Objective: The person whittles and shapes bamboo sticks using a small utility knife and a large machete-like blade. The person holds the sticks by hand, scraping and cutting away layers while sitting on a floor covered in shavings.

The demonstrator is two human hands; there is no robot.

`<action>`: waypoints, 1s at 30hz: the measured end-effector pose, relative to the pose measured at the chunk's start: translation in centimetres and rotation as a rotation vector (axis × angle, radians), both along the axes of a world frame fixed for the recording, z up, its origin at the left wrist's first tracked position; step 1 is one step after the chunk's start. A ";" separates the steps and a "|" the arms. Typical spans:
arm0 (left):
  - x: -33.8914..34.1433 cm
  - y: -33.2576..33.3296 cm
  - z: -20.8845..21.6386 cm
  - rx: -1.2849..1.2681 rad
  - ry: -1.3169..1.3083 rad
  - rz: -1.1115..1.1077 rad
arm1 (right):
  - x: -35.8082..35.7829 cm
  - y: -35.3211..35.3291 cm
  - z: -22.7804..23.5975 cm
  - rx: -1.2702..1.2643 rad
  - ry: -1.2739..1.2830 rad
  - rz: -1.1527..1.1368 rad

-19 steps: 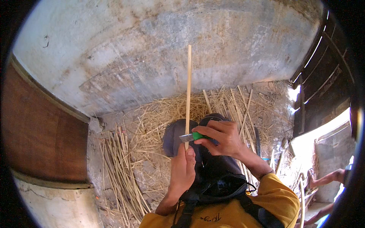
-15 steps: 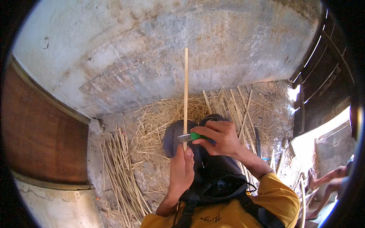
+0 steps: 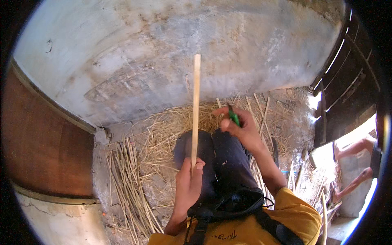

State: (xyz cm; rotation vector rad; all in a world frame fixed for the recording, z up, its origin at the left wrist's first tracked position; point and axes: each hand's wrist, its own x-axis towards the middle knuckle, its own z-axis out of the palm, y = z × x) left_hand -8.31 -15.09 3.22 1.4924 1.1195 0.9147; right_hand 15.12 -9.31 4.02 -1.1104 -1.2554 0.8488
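A pale, slim strip of split bamboo or wood (image 3: 196,98) stands lengthwise in front of me, its far end against the view of the wall. My left hand (image 3: 189,179) is closed around its near end, above my dark-trousered legs. To the right of the strip, clear of it, my right hand (image 3: 246,130) holds a small green-handled knife (image 3: 234,117). The knife's dark, narrow tip points up and away, and the hand is slightly blurred. Its index finger reaches out toward the strip.
Long thin strips (image 3: 128,179) lie bundled on the floor at left, with more strips (image 3: 265,118) at right. Curled shavings (image 3: 163,139) cover the floor ahead, below a stained wall (image 3: 155,61). Another person's legs (image 3: 355,149) show at far right.
My right hand has lifted the knife off the strip, moving up and right and turning the blade away. My left hand has shifted slightly down and left with the strip, which now shows a broader face.
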 end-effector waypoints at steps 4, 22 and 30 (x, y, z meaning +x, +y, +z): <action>0.4 0.5 -0.2 0.079 0.085 -0.116 | -2.3 -0.7 0.2 -0.131 0.135 0.168; -0.9 1.9 -0.4 0.219 -0.345 -0.187 | -1.6 -0.5 -0.2 -0.192 0.591 0.079; -0.4 3.0 -1.2 0.444 -0.228 0.025 | -2.8 -1.1 0.0 -0.272 0.579 0.025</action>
